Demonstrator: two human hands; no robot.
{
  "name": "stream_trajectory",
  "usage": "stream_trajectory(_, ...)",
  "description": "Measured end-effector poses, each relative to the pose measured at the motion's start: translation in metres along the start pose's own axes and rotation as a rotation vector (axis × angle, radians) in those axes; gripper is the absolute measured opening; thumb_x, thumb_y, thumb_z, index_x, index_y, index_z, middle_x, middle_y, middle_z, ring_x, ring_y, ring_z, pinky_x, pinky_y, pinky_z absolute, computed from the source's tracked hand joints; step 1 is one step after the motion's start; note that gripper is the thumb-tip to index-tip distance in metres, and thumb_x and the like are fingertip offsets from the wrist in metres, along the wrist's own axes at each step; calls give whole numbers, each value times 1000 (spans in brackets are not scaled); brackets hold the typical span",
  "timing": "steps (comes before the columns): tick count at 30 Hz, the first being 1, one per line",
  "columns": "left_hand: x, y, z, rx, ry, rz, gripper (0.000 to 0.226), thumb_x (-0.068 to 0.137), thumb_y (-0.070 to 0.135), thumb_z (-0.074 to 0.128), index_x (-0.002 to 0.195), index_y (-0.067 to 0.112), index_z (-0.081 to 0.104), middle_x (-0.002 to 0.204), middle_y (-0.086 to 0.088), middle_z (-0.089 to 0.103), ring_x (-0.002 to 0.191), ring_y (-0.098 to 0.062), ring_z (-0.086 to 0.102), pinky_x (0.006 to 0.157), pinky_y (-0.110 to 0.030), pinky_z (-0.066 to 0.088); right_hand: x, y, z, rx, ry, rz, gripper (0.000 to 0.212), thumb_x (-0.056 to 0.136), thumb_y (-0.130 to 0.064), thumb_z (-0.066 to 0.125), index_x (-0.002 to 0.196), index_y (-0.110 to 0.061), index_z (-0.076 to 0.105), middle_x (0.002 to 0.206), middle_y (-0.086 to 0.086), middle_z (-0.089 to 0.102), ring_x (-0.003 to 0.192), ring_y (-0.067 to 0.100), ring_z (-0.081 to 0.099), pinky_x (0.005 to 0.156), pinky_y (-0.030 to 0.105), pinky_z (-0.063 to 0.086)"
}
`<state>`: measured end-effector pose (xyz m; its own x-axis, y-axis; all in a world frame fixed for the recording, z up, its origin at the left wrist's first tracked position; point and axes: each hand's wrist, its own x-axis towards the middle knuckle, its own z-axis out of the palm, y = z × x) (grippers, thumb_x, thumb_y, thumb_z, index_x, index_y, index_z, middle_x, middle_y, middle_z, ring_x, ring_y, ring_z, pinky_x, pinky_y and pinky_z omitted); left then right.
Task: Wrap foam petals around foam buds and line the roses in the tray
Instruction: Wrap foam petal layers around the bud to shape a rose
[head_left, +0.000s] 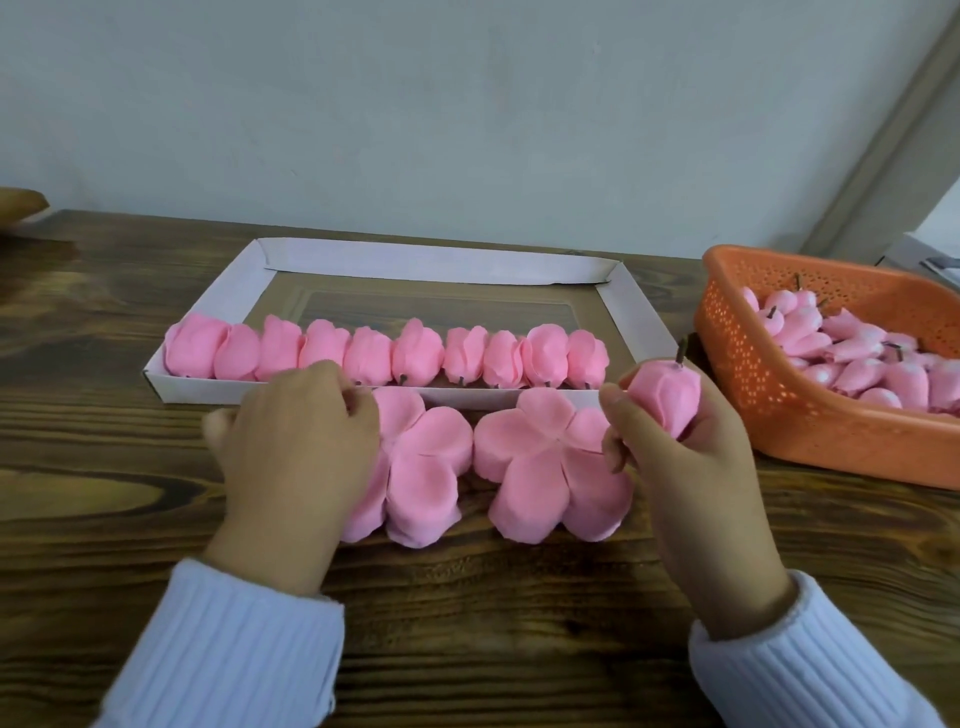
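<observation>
My right hand (691, 467) grips a pink wrapped rose (667, 397) with its short brown stem pointing up, just in front of the tray's right end. My left hand (298, 447) rests on the left stack of flat pink foam petals (423, 467), its fingertips curled at the stack's far edge. A second petal stack (545, 462) lies between my hands. The white cardboard tray (431, 262) holds a row of several finished pink roses (384, 353) along its near wall, stems toward me.
An orange perforated basket (737, 358) full of pink foam buds (857, 358) with brown stems stands at the right. The brown wooden table (467, 613) runs back to a pale wall. A tan object (18, 205) shows at the far left edge.
</observation>
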<state>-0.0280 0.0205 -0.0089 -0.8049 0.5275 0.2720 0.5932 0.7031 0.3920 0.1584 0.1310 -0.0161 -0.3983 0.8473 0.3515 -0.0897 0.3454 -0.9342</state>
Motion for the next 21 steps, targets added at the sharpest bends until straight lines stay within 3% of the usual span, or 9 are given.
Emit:
stream_trajectory(3,1,-2,0,36,-7,15,12,90,21,52,87,23,63,82,2,59,76,-22,46,76,-38,24,-1,1,0,-4,8,7,15,78,-26,65,73,-15,57,58,1,56,51,12,55,52,22,46)
stream_trajectory(7,0,-4,-1,30,-33,55,12,89,22,55,91,21,67,89,-2,64,85,-28,56,78,-40,41,0,2,0,-6,0,23,18,79,-25,65,78,-9,57,59,1,57,52,12,55,53,23,46)
stream_trajectory(9,0,-5,-2,24,-48,62,13,89,24,55,92,17,66,86,-5,64,80,-29,57,75,-40,46,0,3,1,-2,7,33,20,78,-25,65,77,-7,57,58,2,57,51,13,55,52,24,46)
stream_trajectory(13,0,-6,-6,-22,-55,53,11,90,20,53,88,15,62,78,-7,60,69,-27,53,66,-37,44,0,3,0,-17,4,36,17,79,-25,64,77,-9,57,58,2,58,53,13,56,54,26,46)
stream_trajectory(16,0,-7,-9,-50,-128,35,5,88,22,55,84,19,58,82,-4,62,75,-26,55,74,-39,47,0,3,0,-26,2,37,17,79,-26,63,76,-10,57,59,1,57,54,12,55,54,25,46)
stream_trajectory(21,0,-8,-12,-91,-199,34,9,88,20,56,95,24,54,83,1,61,83,-24,56,81,-39,46,0,4,0,-36,11,45,17,84,-22,66,79,-8,58,63,5,57,57,15,54,58,32,45)
